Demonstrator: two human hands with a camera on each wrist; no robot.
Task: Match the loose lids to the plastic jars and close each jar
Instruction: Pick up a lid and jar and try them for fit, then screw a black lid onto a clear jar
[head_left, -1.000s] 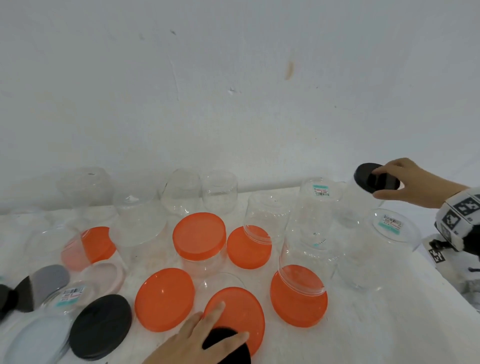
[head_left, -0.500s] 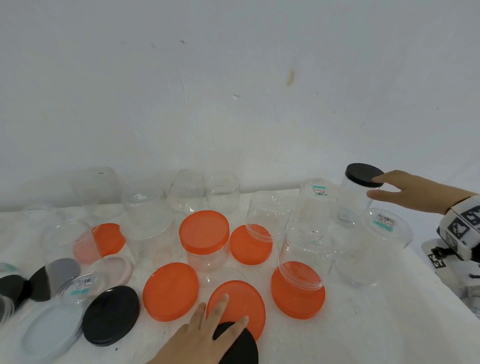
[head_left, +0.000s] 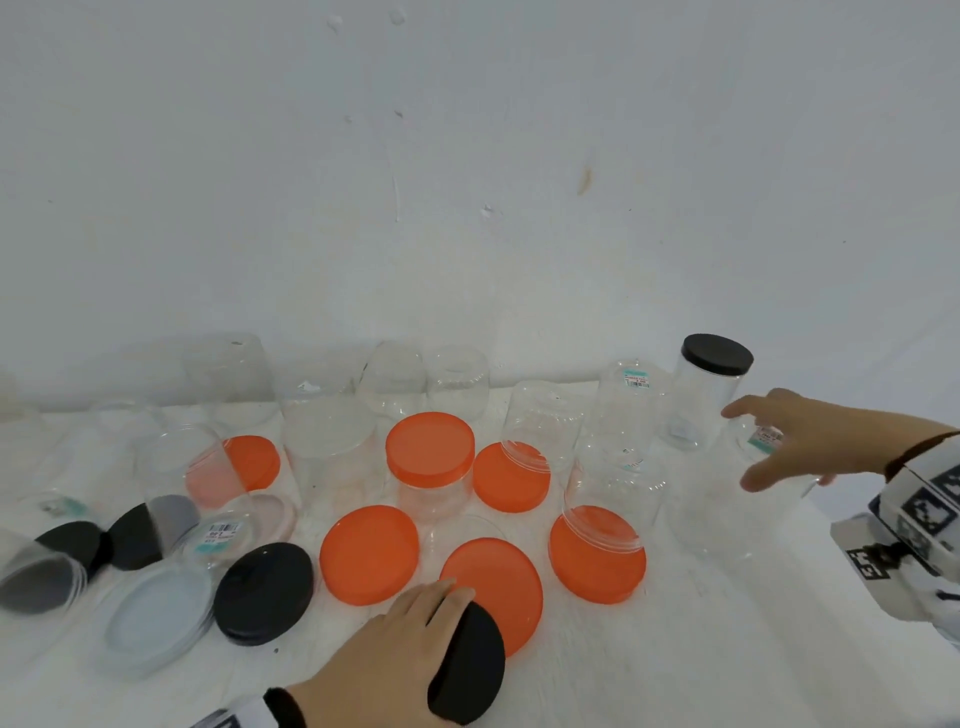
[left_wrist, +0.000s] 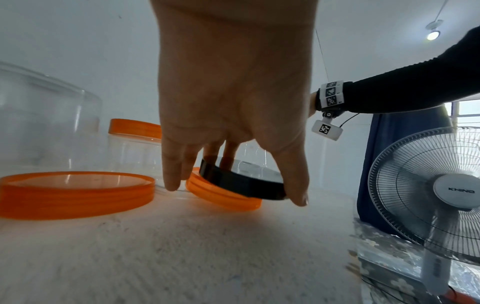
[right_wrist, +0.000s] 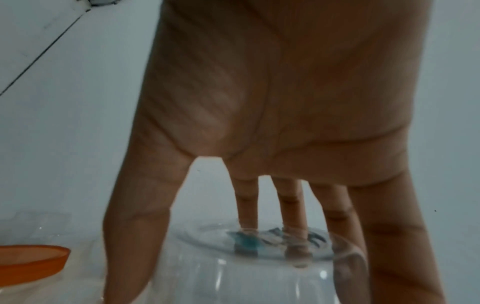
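Over at the table's left edge lie black lids, among them a big black lid flat near the front, with clear empty jars ranged behind toward the back edge. Toward the middle, loose orange lids lie flat, and one orange-lidded jar stands closed among them. At the front edge the left hand pinches a small black lid between thumb and curled fingers; the wrist view shows that lid tilted, its low edge resting on an orange lid. Further right, an orange lid sits under an upturned clear jar. At the back right stands a tall clear jar capped with a black lid, upright and apart from the right hand. That hand is spread wide, fingers straight, reaching over an upturned clear jar near the right edge; its fingertips appear to touch the labelled base.
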